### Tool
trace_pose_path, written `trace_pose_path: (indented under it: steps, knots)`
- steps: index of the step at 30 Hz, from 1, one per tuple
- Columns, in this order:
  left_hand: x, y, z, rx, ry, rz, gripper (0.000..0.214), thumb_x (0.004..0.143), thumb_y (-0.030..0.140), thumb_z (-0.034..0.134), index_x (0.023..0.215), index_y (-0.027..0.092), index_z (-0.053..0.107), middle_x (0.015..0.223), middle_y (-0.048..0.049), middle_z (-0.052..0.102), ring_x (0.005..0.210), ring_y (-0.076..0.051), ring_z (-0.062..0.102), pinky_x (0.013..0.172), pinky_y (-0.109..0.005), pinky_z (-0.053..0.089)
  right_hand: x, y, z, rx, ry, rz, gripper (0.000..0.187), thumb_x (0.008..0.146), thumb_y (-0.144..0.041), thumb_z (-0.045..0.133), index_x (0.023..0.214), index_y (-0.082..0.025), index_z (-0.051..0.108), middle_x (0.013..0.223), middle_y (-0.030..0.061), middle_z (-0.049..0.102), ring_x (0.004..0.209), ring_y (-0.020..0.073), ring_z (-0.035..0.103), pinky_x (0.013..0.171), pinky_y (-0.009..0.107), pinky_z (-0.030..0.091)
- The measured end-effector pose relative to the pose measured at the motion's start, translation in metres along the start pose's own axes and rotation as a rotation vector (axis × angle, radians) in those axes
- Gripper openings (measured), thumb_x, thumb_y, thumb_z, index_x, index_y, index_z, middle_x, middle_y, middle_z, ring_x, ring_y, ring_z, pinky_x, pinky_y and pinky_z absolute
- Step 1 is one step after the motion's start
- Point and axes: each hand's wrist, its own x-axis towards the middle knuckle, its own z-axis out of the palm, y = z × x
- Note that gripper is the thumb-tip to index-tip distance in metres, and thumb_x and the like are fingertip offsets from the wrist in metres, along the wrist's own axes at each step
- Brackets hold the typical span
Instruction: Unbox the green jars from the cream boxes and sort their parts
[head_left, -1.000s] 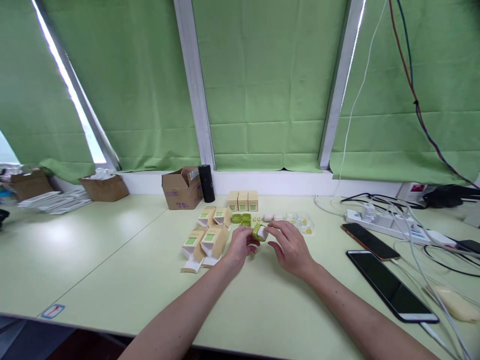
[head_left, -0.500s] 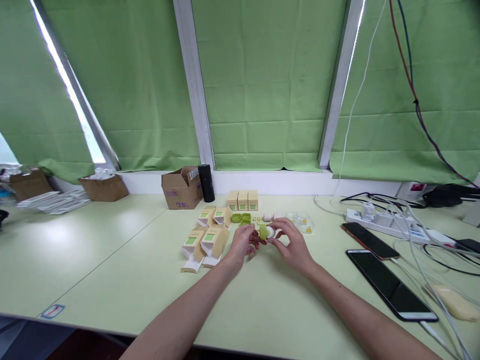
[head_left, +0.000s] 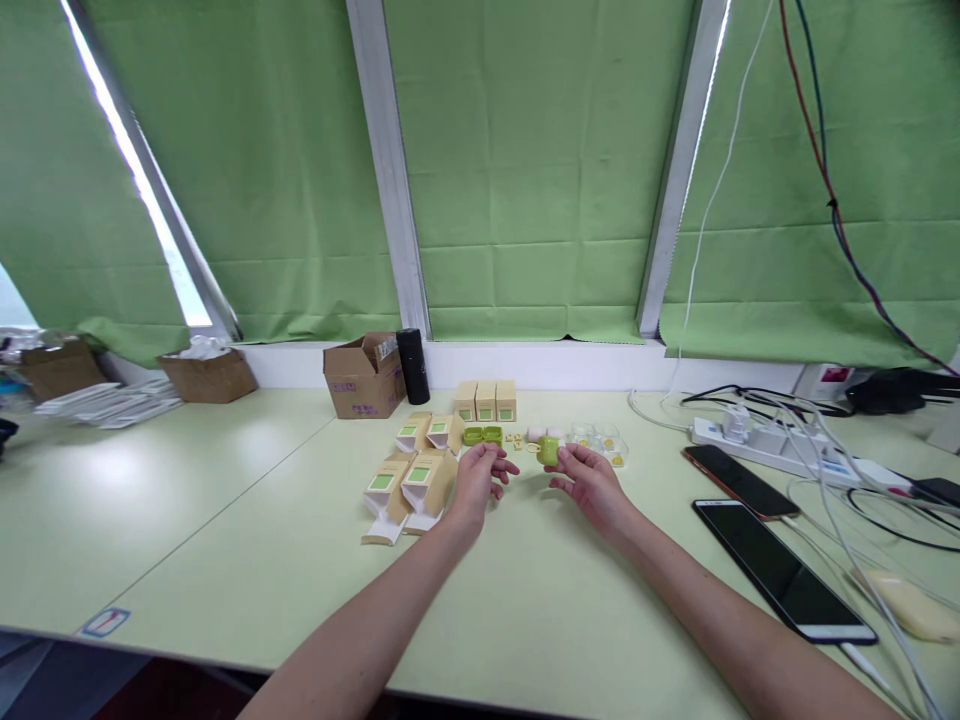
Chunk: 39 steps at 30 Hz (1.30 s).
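My right hand [head_left: 589, 482] pinches a small green case [head_left: 548, 451] between thumb and fingers, lifted just above the table. My left hand [head_left: 480, 475] is a little to its left, fingers loosely curled and apart, holding nothing I can see. Behind the hands lie two more green cases [head_left: 482, 435], small white pieces [head_left: 545, 433] and clear plastic shells [head_left: 604, 442]. To the left of my left hand lie several tan cartons with green labels [head_left: 418, 478], flaps undone. Three closed tan cartons [head_left: 485, 400] stand in a row farther back.
A brown cardboard box [head_left: 364, 377] and a black cylinder [head_left: 413, 366] stand near the window ledge. Two phones [head_left: 780, 572] [head_left: 739, 481], a power strip [head_left: 780, 450] and tangled cables lie at the right. Another cardboard box [head_left: 210, 372] and paper stacks sit far left.
My two hands, together on the green case with a white piece, have separated. The right hand now holds the green case alone, moved slightly back and right; the left has let go.
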Motion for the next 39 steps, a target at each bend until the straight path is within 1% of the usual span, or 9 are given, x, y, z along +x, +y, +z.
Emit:
trace_pose_path:
  steps: [5,9,13,15,18,23,27,34,39]
  knots:
    - [0.002,-0.001,-0.001,0.009,0.02,0.031,0.034,0.077,0.049,0.071,0.084,0.018,0.058,0.074,-0.0083,0.072,0.055,-0.011,0.053,0.043,-0.018,0.035,0.001,0.0,-0.003,-0.014,0.022,-0.004,0.046,0.066,-0.057,0.09,0.088,-0.02,0.073,0.091,0.0066,0.073,0.086,0.0216,0.068,0.068,0.032,0.056]
    - [0.001,0.0,0.002,0.067,0.027,0.099,0.033,0.078,0.048,0.072,0.086,0.019,0.059,0.075,-0.0077,0.071,0.059,-0.013,0.054,0.042,-0.019,0.037,0.001,-0.001,-0.001,-0.11,0.047,-0.039,0.051,0.063,-0.058,0.09,0.093,-0.02,0.073,0.094,0.0068,0.073,0.084,0.0213,0.067,0.066,0.031,0.056]
    - [-0.004,0.003,0.006,0.172,0.041,0.311,0.031,0.08,0.044,0.074,0.094,0.018,0.063,0.089,-0.0102,0.07,0.081,-0.02,0.063,0.049,-0.021,0.045,0.001,0.003,0.001,-0.279,0.068,-0.188,0.052,0.066,-0.06,0.087,0.095,-0.021,0.069,0.093,0.0064,0.072,0.083,0.0218,0.066,0.066,0.033,0.054]
    - [-0.009,0.005,0.008,0.221,0.028,0.403,0.028,0.083,0.039,0.073,0.101,0.019,0.065,0.098,-0.0108,0.07,0.09,-0.021,0.063,0.057,-0.023,0.05,0.0,0.005,0.001,-0.402,0.076,-0.275,0.048,0.072,-0.058,0.083,0.099,-0.021,0.067,0.095,0.0066,0.072,0.086,0.023,0.067,0.071,0.035,0.055]
    - [-0.015,0.008,0.01,0.297,-0.019,0.47,0.028,0.085,0.033,0.072,0.11,0.021,0.068,0.105,-0.0104,0.071,0.092,-0.019,0.062,0.067,-0.025,0.051,-0.004,0.005,0.002,-0.648,0.066,-0.435,0.036,0.083,-0.05,0.075,0.104,-0.023,0.066,0.101,0.0072,0.07,0.092,0.024,0.066,0.077,0.038,0.055]
    - [-0.023,0.007,0.012,0.406,-0.131,0.478,0.036,0.086,0.031,0.072,0.121,0.023,0.069,0.115,-0.0118,0.071,0.09,-0.02,0.062,0.063,-0.025,0.049,-0.01,0.006,0.002,-1.0,-0.012,-0.722,0.022,0.094,-0.036,0.064,0.112,-0.025,0.063,0.109,0.0098,0.066,0.096,0.0259,0.064,0.074,0.039,0.056]
    - [-0.023,0.002,0.012,0.412,-0.182,0.462,0.036,0.086,0.032,0.073,0.122,0.024,0.072,0.122,-0.0116,0.071,0.095,-0.021,0.064,0.064,-0.025,0.051,-0.011,0.009,0.0,-1.147,-0.052,-0.847,0.021,0.098,-0.029,0.059,0.119,-0.026,0.059,0.113,0.0106,0.065,0.099,0.0263,0.065,0.08,0.041,0.057]
    - [-0.015,-0.01,0.01,0.411,-0.257,0.457,0.033,0.095,0.035,0.062,0.123,0.02,0.069,0.124,-0.0134,0.07,0.104,-0.024,0.068,0.075,-0.032,0.063,-0.013,0.006,0.002,-1.271,-0.075,-0.895,0.034,0.098,-0.022,0.056,0.132,-0.023,0.055,0.121,0.0122,0.062,0.105,0.0264,0.066,0.083,0.04,0.06]
    - [-0.014,-0.013,0.009,0.427,-0.277,0.48,0.03,0.096,0.03,0.06,0.122,0.019,0.069,0.123,-0.0135,0.071,0.107,-0.025,0.069,0.084,-0.037,0.064,-0.014,0.005,0.002,-1.363,-0.107,-0.9,0.039,0.096,-0.019,0.056,0.135,-0.024,0.054,0.121,0.0123,0.062,0.102,0.0264,0.067,0.078,0.038,0.059]
